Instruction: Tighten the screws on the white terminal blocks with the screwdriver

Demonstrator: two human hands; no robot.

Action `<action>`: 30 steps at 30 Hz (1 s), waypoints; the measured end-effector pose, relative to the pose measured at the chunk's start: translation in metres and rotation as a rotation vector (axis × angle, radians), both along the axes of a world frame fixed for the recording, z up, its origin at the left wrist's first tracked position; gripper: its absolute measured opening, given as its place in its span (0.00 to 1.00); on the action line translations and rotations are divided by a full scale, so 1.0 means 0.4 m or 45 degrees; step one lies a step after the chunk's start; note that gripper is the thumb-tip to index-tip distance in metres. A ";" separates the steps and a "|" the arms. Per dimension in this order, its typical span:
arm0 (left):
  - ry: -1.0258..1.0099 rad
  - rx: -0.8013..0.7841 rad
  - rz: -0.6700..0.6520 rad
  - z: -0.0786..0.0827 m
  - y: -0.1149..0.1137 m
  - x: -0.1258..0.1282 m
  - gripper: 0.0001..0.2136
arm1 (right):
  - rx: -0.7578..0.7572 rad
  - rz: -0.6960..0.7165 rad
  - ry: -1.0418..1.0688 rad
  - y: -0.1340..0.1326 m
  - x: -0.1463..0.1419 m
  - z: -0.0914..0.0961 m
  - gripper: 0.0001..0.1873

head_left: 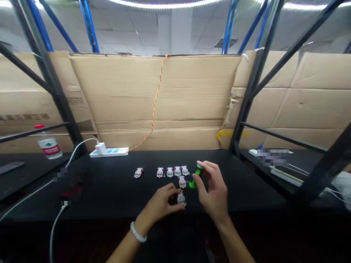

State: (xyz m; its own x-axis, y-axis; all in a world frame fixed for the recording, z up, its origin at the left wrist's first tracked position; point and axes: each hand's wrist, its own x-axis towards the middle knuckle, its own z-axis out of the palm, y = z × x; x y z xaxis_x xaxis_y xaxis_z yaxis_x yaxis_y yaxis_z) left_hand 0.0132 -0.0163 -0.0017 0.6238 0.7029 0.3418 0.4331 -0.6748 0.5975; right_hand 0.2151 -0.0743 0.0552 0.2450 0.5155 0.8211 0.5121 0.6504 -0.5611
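Observation:
My left hand [161,202] pinches a small white part with magenta ends [181,199] against the black table [109,190]. My right hand [212,190] holds a green-handled tool [195,178] between thumb and fingers, just right of the part. Several more of the same small white parts stand in a row [172,171] behind my hands, with one apart at the left [138,172] and one [182,181] nearer my hands. A beaded bracelet [138,233] is on my left wrist.
A white power strip with a charger [109,151] lies at the back left, its cable [59,215] running to the front. A water bottle [49,145] stands far left. Cardboard sheets [164,102] wall the back. Black frame struts [246,98] flank the table.

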 end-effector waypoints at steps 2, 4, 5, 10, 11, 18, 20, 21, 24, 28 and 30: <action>-0.003 0.000 -0.004 0.001 -0.001 0.000 0.18 | -0.062 0.117 -0.023 -0.004 0.004 0.003 0.18; -0.007 -0.001 -0.001 0.002 -0.002 -0.001 0.17 | -0.058 0.143 -0.048 -0.007 0.004 0.004 0.19; -0.008 -0.002 -0.004 0.002 -0.002 -0.001 0.17 | -0.028 0.100 -0.060 -0.007 0.004 0.003 0.18; -0.007 -0.002 -0.005 0.002 -0.001 0.000 0.18 | 0.022 -0.122 -0.036 -0.003 0.005 0.005 0.15; -0.007 0.003 -0.004 0.001 0.000 0.000 0.18 | -0.019 -0.063 -0.045 -0.005 0.009 0.008 0.16; 0.003 -0.006 0.000 0.001 -0.001 0.000 0.18 | 0.024 -0.085 -0.162 -0.016 0.027 0.030 0.14; 0.002 -0.028 -0.001 0.003 -0.003 -0.001 0.19 | 0.065 -0.181 -0.118 -0.011 0.023 0.026 0.13; 0.006 -0.037 -0.002 0.004 -0.003 -0.001 0.19 | 0.057 -0.180 -0.097 -0.009 0.021 0.022 0.13; 0.022 -0.040 -0.004 0.002 -0.003 -0.001 0.19 | -0.018 -0.026 -0.072 -0.008 0.019 0.008 0.18; 0.023 -0.042 0.011 -0.003 -0.003 -0.001 0.20 | -0.055 0.110 -0.065 -0.009 0.025 -0.004 0.24; 0.032 -0.051 0.019 -0.001 -0.005 -0.001 0.20 | -0.020 0.059 -0.090 -0.005 0.025 -0.005 0.22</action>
